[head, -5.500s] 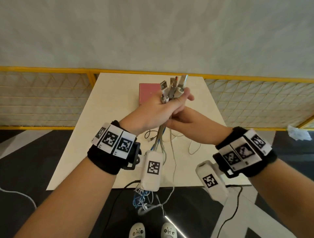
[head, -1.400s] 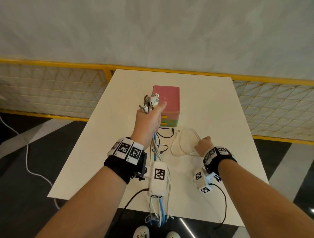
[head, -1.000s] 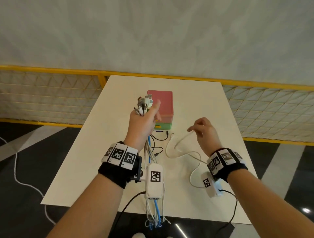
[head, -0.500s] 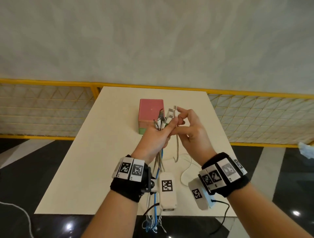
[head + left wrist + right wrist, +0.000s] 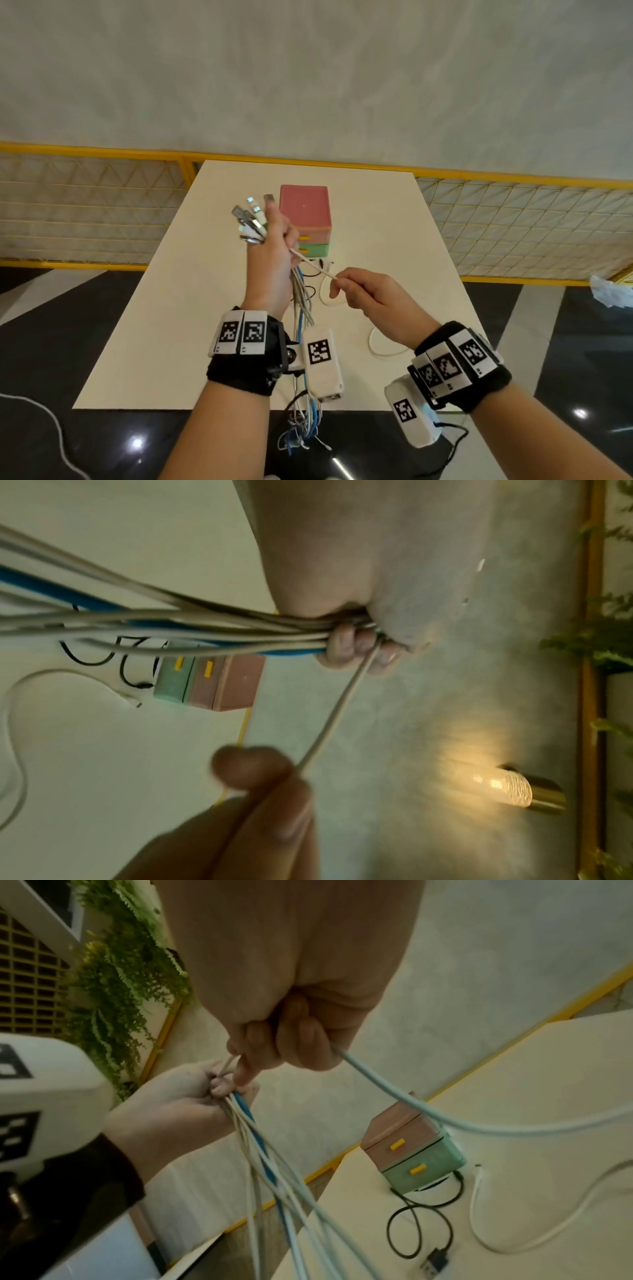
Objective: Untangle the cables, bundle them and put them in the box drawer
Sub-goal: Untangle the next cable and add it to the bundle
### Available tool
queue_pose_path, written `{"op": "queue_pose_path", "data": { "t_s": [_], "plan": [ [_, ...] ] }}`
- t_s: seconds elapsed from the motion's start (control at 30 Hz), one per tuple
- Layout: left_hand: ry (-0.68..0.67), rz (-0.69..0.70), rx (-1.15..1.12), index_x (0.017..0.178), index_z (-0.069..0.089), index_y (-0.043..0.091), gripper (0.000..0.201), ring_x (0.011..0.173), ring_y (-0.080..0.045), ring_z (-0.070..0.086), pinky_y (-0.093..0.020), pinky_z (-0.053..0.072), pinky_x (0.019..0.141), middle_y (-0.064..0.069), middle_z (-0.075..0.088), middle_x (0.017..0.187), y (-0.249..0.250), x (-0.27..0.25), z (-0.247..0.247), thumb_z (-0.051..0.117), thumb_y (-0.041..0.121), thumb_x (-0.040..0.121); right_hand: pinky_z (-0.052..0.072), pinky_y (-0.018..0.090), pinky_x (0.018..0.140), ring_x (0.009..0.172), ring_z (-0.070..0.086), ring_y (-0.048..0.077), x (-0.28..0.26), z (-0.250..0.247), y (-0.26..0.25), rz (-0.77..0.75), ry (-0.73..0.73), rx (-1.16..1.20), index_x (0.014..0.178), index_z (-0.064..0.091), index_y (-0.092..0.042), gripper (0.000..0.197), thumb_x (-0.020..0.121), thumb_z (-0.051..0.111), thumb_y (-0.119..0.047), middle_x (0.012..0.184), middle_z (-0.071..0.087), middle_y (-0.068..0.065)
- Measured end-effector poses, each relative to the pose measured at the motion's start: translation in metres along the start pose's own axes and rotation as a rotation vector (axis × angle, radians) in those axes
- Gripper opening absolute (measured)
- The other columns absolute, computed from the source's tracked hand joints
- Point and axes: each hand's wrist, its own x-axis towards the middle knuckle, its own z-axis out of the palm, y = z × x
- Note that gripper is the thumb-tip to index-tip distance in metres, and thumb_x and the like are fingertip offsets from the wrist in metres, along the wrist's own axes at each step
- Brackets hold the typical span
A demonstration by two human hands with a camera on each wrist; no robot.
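The bunch of cables is standing upright in the left hand, which is wrapping its fingers tight round them just below the plugs; the plugs are fanning out above the fist and the loose lengths, grey and one blue, are hanging down past the wrist and off the near edge of the table. One white cable is running taut from that fist across to the right hand, which is pinching it between thumb and forefinger while the other fingers are curling in around it. Beyond the right hand this cable is trailing in slack loops on the table.

These cables look light, limp and smooth, so they will likely be sliding through a loose grip and springing out of any coil. Taking hold near the plugs, as the left hand is doing, seems the surest anchor; the free length is best drawn through pinching fingers.

A black cable is lying coiled on the table beyond both hands, just in front of the box of drawers, whose pink and green drawers both look closed.
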Motion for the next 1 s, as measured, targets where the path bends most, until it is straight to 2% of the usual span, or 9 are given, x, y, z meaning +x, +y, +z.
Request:
{"op": "queue_pose_path", "data": {
  "t_s": [0.13,0.3,0.43,0.5,0.63,0.73,0.87,0.93,1.0],
  "plan": [
    [0.062,0.005,-0.257,0.065,0.041,0.019,0.045,0.052,-0.011,0.041,-0.028,0.046,0.058,0.005,0.032,0.057,0.005,0.000,-0.008,0.038,0.045,0.102,0.034,0.009,0.058,0.057,0.039,0.002,0.000,-0.015,0.006,0.040,-0.057,-0.116,0.088,0.065,-0.009,0.025,0.099,0.045,-0.020,0.055,0.049,-0.022],
    [0.056,0.093,-0.249,0.071,0.045,0.021,0.039,0.042,-0.006,0.018,-0.019,0.019,0.037,0.008,0.023,0.054,0.024,-0.001,-0.016,0.040,0.042,0.103,0.037,0.014,0.063,0.058,0.041,0.002,0.005,-0.034,0.013,0.082,-0.086,-0.186,0.085,0.067,-0.015,0.023,0.096,0.049,-0.024,0.058,0.051,-0.018],
    [-0.070,0.176,0.017,0.097,0.068,0.021,0.009,0.038,-0.006,0.019,-0.019,0.019,0.037,0.012,0.027,0.045,0.033,-0.006,-0.017,0.059,0.024,0.098,0.039,0.030,0.058,0.053,0.041,0.009,0.017,-0.047,0.008,0.063,-0.025,-0.335,0.078,0.067,-0.025,0.024,0.094,0.052,-0.035,0.059,0.052,-0.006],
    [-0.162,0.172,0.288,0.107,0.073,0.025,0.019,0.039,-0.007,0.024,-0.020,0.023,0.040,0.013,0.031,0.045,0.034,-0.010,-0.011,0.058,0.033,0.097,0.037,0.026,0.055,0.049,0.039,0.007,0.026,-0.050,-0.003,0.024,0.029,-0.420,0.076,0.066,-0.028,0.024,0.093,0.052,-0.037,0.058,0.054,-0.007],
    [-0.286,0.042,0.634,0.068,0.067,0.033,0.028,0.038,-0.002,0.036,-0.021,0.031,0.045,0.013,0.044,0.047,0.029,-0.023,0.008,0.060,0.048,0.091,0.035,0.010,0.053,0.055,0.052,-0.004,0.044,-0.051,-0.029,-0.128,0.108,-0.545,0.081,0.064,-0.037,0.016,0.093,0.053,-0.036,0.064,0.058,-0.021],
    [-0.352,0.034,0.779,0.047,0.062,0.039,0.048,0.038,-0.004,0.031,-0.018,0.028,0.043,0.011,0.038,0.046,0.027,-0.023,0.005,0.060,0.039,0.095,0.039,0.017,0.054,0.060,0.055,-0.005,0.049,-0.057,-0.031,-0.136,0.108,-0.649,0.081,0.068,-0.028,0.023,0.089,0.056,-0.046,0.069,0.063,-0.015],
    [-0.460,0.017,0.841,0.054,0.069,0.036,0.042,0.037,-0.001,0.036,-0.011,0.025,0.039,0.018,0.042,0.036,0.036,-0.020,-0.004,0.062,0.031,0.095,0.050,0.038,0.065,0.066,0.059,0.019,0.045,-0.064,-0.022,-0.070,0.104,-0.486,0.075,0.068,-0.018,0.030,0.081,0.065,-0.047,0.068,0.065,0.000],
    [-0.486,-0.012,0.851,0.070,0.072,0.032,0.022,0.036,-0.002,0.034,-0.011,0.025,0.038,0.016,0.038,0.036,0.034,-0.022,-0.001,0.067,0.033,0.091,0.047,0.035,0.062,0.062,0.056,0.018,0.046,-0.058,-0.024,-0.096,0.098,-0.450,0.075,0.068,-0.017,0.029,0.080,0.066,-0.046,0.065,0.063,-0.002],
    [-0.449,0.019,0.851,0.067,0.067,0.030,0.024,0.040,0.000,0.037,-0.012,0.028,0.041,0.016,0.043,0.040,0.030,-0.023,0.002,0.068,0.027,0.090,0.039,0.026,0.055,0.055,0.047,0.011,0.049,-0.054,-0.028,-0.123,0.114,-0.425,0.076,0.068,-0.015,0.029,0.082,0.065,-0.043,0.058,0.057,-0.006]
  ]
}}
